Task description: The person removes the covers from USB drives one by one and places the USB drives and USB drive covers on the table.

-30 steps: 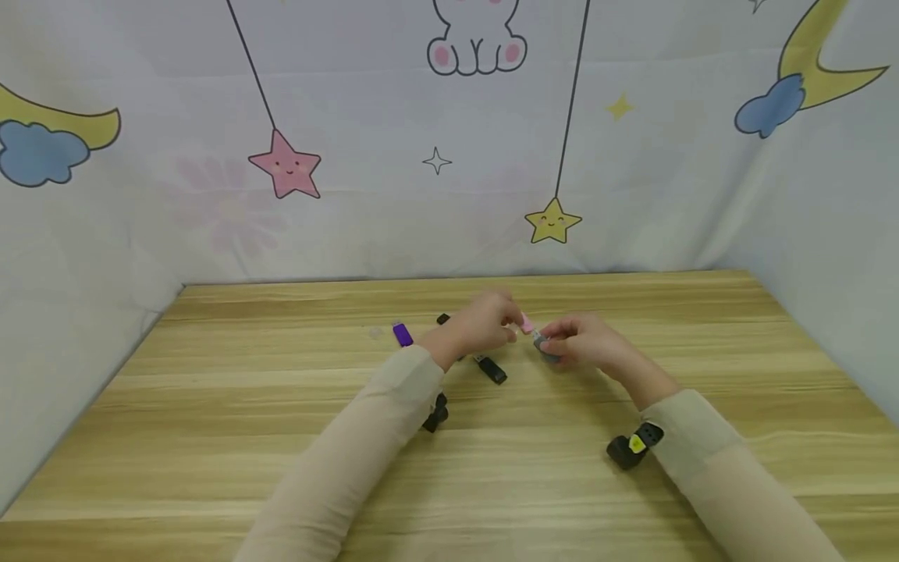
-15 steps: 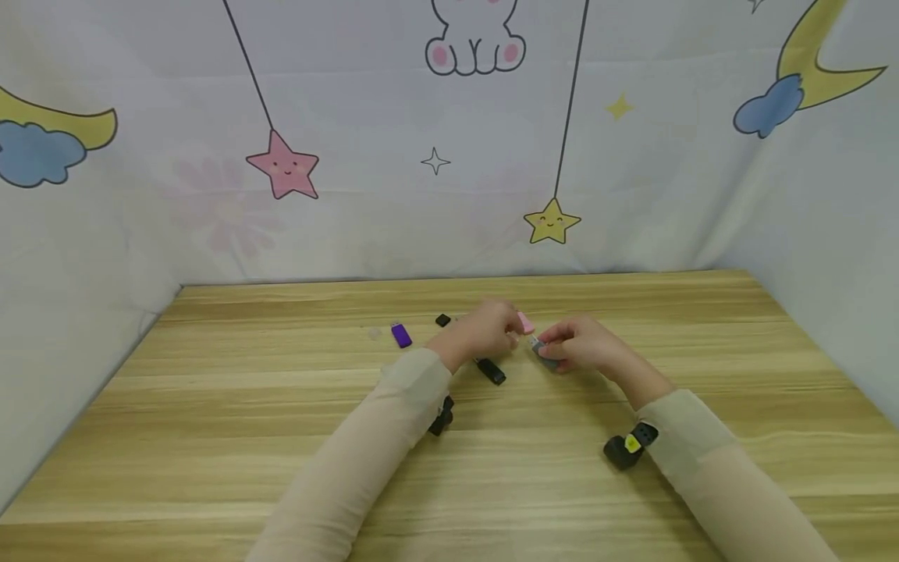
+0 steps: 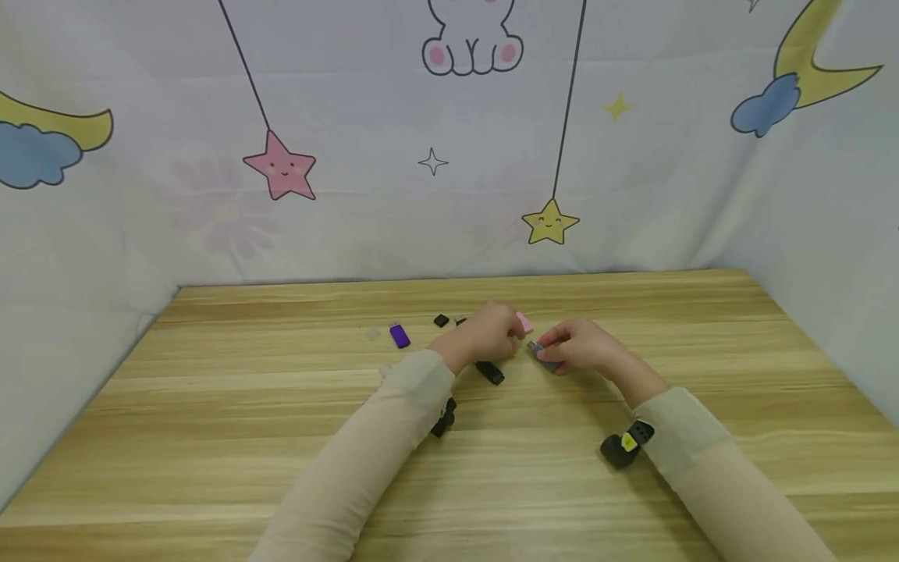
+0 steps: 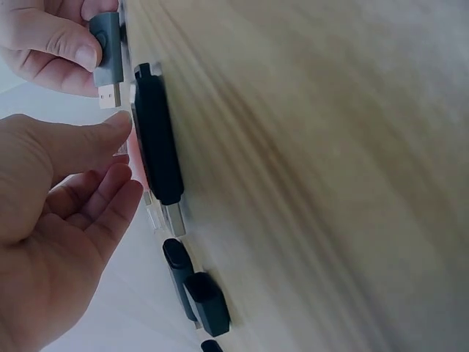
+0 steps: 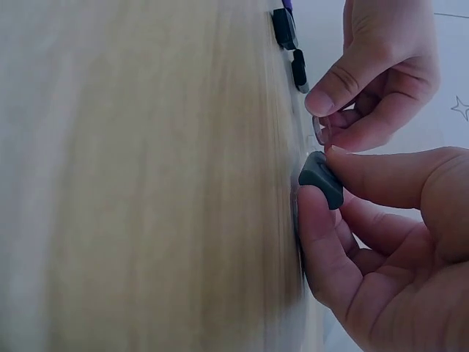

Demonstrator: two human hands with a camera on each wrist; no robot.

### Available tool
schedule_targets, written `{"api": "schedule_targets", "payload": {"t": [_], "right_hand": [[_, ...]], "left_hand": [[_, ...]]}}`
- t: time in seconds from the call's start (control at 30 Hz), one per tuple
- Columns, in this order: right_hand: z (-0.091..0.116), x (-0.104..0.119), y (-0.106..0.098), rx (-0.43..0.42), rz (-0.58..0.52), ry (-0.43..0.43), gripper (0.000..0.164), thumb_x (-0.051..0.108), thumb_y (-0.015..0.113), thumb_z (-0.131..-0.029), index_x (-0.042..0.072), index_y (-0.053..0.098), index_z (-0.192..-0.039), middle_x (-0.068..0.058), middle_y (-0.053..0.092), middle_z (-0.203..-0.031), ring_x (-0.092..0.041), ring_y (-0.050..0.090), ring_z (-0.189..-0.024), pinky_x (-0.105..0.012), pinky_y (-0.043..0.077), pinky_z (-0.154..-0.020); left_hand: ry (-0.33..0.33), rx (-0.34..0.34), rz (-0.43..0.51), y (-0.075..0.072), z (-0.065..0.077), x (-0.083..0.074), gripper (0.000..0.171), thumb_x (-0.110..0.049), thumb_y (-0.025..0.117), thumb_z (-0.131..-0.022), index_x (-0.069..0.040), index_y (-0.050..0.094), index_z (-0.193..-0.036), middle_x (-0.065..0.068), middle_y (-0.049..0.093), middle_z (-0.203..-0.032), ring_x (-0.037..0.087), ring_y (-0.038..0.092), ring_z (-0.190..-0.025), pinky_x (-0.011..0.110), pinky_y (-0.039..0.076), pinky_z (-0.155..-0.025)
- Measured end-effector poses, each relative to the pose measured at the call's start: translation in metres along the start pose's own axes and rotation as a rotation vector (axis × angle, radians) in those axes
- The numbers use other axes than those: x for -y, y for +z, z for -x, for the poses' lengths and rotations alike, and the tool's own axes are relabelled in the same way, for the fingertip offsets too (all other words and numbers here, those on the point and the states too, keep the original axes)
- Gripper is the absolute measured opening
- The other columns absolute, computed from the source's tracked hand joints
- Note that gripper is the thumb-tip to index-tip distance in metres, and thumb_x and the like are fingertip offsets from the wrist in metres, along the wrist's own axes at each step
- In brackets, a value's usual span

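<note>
My right hand (image 3: pixel 586 345) pinches a grey USB flash drive (image 3: pixel 546 361) between thumb and fingers, its bare metal plug pointing toward the left hand. In the left wrist view this grey drive (image 4: pixel 108 51) shows its plug whole. My left hand (image 3: pixel 490 332) is close beside it, thumb and fingers pinching a small clear plastic cap (image 5: pixel 319 130). The cap and the plug are apart. A pink USB drive (image 3: pixel 524 321) lies just behind the left fingertips. Near that hand lies a black USB drive (image 3: pixel 490 372), partly covered by the wrist in the head view.
A purple USB drive (image 3: pixel 399 336), a small black piece (image 3: pixel 441 320) and a faint clear piece (image 3: pixel 372 334) lie to the left on the wooden table (image 3: pixel 211 437). Another dark drive (image 3: pixel 460 321) is partly behind the left hand. A printed cloth (image 3: pixel 351 226) hangs behind the table.
My left hand has shifted slightly right and nearer, uncovering more of the small black piece behind it. The right hand stays almost in place with the grey USB drive.
</note>
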State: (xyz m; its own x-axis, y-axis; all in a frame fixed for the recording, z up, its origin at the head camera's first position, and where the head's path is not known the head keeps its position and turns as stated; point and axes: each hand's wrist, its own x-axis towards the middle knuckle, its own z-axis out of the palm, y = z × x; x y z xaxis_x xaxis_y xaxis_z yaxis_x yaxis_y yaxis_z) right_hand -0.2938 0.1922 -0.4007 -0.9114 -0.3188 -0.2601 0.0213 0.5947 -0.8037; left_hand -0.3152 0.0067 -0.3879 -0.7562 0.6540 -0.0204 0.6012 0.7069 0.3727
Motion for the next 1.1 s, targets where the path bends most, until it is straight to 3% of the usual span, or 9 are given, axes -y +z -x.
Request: {"api": "schedule_targets", "payload": {"t": [0.1, 0.2, 0.3, 0.43, 0.57, 0.77, 0.97, 1.1], "right_hand": [[-0.0009, -0.0015, -0.0008, 0.004, 0.005, -0.003, 0.025, 0.009, 0.065, -0.090, -0.007, 0.065, -0.109, -0.013, 0.065, -0.100, -0.015, 0.061, -0.080, -0.028, 0.055, -0.068], [-0.0013, -0.0012, -0.0006, 0.002, 0.027, 0.000, 0.024, 0.009, 0.065, -0.090, -0.007, 0.066, -0.108, -0.012, 0.066, -0.099, -0.014, 0.061, -0.078, -0.028, 0.055, -0.067], [-0.0016, 0.0009, 0.0007, -0.005, 0.054, 0.013, 0.025, 0.008, 0.064, -0.090, -0.009, 0.065, -0.109, -0.015, 0.066, -0.100, -0.014, 0.060, -0.076, -0.027, 0.055, -0.067], [-0.0019, 0.0016, 0.0016, -0.006, 0.074, 0.008, 0.025, 0.008, 0.065, -0.090, -0.009, 0.066, -0.109, -0.014, 0.066, -0.098, -0.013, 0.060, -0.074, -0.027, 0.055, -0.066], [-0.0009, 0.0028, 0.0024, -0.009, 0.096, 0.007, 0.026, 0.009, 0.066, -0.090, -0.009, 0.066, -0.108, -0.014, 0.067, -0.097, -0.012, 0.060, -0.072, -0.027, 0.055, -0.066], [-0.0024, 0.0027, 0.0021, -0.018, 0.112, 0.012, 0.026, 0.009, 0.066, -0.089, -0.009, 0.067, -0.107, -0.013, 0.067, -0.096, -0.012, 0.061, -0.072, -0.027, 0.055, -0.065], [-0.0034, 0.0023, 0.0009, -0.026, 0.117, 0.018, 0.024, 0.010, 0.066, -0.089, -0.008, 0.066, -0.106, -0.011, 0.066, -0.091, -0.013, 0.059, -0.073, -0.026, 0.054, -0.063], [-0.0036, 0.0025, 0.0008, -0.026, 0.118, 0.019, 0.025, 0.010, 0.066, -0.089, -0.008, 0.066, -0.106, -0.010, 0.066, -0.091, -0.013, 0.059, -0.074, -0.026, 0.053, -0.063]], "left_hand": [[-0.006, 0.004, 0.004, 0.0009, -0.0007, -0.0001, 0.023, 0.002, 0.062, -0.086, 0.000, 0.073, -0.106, 0.012, 0.068, -0.112, 0.021, 0.062, -0.105, 0.029, 0.049, -0.092], [-0.006, 0.011, -0.007, 0.0025, -0.0019, 0.0008, 0.018, 0.002, 0.062, -0.086, 0.000, 0.075, -0.098, 0.006, 0.066, -0.093, 0.016, 0.057, -0.086, 0.022, 0.045, -0.080], [0.005, 0.010, -0.020, 0.0040, -0.0041, 0.0029, 0.013, 0.004, 0.062, -0.084, -0.002, 0.073, -0.083, 0.002, 0.050, -0.071, 0.014, 0.043, -0.071, 0.021, 0.034, -0.067], [0.016, 0.027, 0.002, 0.0047, -0.0057, 0.0051, 0.029, 0.007, 0.060, -0.083, -0.008, 0.051, -0.060, -0.002, 0.028, -0.059, 0.012, 0.028, -0.058, 0.022, 0.024, -0.057], [0.032, 0.043, 0.032, 0.0049, -0.0065, 0.0067, 0.044, 0.010, 0.058, -0.082, -0.012, 0.030, -0.056, -0.002, 0.019, -0.057, 0.011, 0.016, -0.054, 0.023, 0.017, -0.054], [0.011, 0.064, 0.067, 0.0027, -0.0069, 0.0058, 0.042, 0.010, 0.057, -0.081, -0.013, 0.033, -0.055, -0.003, 0.019, -0.056, 0.010, 0.016, -0.052, 0.022, 0.017, -0.052], [-0.033, 0.077, 0.086, 0.0005, -0.0075, 0.0039, 0.032, 0.010, 0.060, -0.081, -0.011, 0.047, -0.059, -0.003, 0.027, -0.056, 0.011, 0.023, -0.054, 0.022, 0.021, -0.051], [-0.035, 0.083, 0.077, 0.0005, -0.0081, 0.0040, 0.032, 0.010, 0.060, -0.080, -0.010, 0.048, -0.059, -0.003, 0.028, -0.056, 0.011, 0.024, -0.054, 0.022, 0.021, -0.050]]}}
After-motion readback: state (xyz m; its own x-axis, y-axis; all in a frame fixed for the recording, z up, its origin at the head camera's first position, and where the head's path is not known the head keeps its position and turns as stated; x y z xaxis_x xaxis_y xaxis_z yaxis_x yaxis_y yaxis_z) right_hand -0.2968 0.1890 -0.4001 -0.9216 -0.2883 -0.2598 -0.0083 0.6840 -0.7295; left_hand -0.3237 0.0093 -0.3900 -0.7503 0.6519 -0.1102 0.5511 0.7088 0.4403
